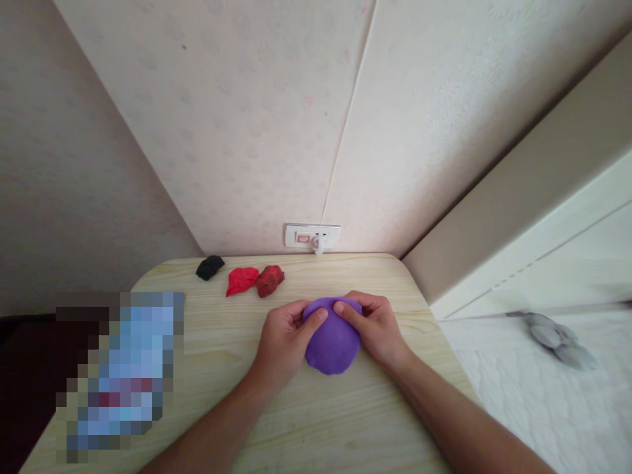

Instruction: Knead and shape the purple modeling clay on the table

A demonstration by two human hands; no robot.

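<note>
Between my two hands is a flattened, roughly round sheet of purple modelling clay [333, 345]. My left hand [286, 332] pinches its upper left edge, thumb on the near face and fingers behind. On the upper right edge, my right hand [378, 322] grips the clay the same way, its thumb pressed on the surface. The sheet is tilted and its lower part hangs down toward the table. Most of the fingertips are hidden behind it. Beyond my left hand lie a bright red lump [241, 281], a dark red lump [270, 281] and a black lump [210, 267].
The pale wooden table [217, 368] has rounded far corners and stands against a papered wall. A wall socket [312, 236] with a plug in it sits just above the far edge. A pixelated blue area [128, 368] covers something at the left. White quilted bedding [513, 395] is at the right.
</note>
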